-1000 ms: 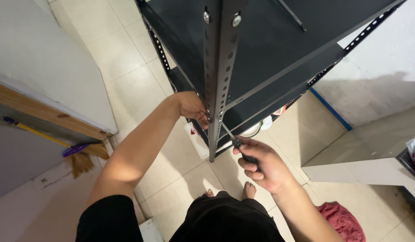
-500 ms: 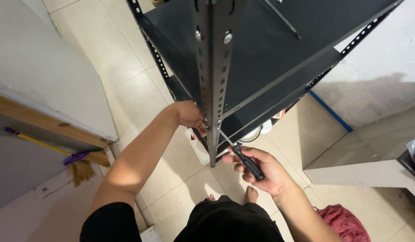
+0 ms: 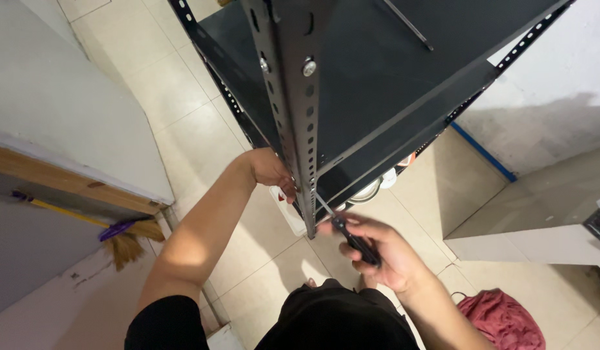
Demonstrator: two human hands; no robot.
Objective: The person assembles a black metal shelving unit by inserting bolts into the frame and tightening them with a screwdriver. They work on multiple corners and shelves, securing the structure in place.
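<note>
The right hand [image 3: 384,254] closes its fingers around the black handle of a screwdriver [image 3: 347,232], whose long axis runs from near right up to far left, its thin metal shaft pointing at the lower end of the perforated black upright [image 3: 298,123] of a dark metal shelving rack [image 3: 390,84]. The left hand [image 3: 272,171] grips the far-left side of that upright, fingers curled behind it and partly hidden. A broom [image 3: 121,241] lies at left and a red cloth [image 3: 504,317] at near right on the pale tiled floor [image 3: 183,129].
</note>
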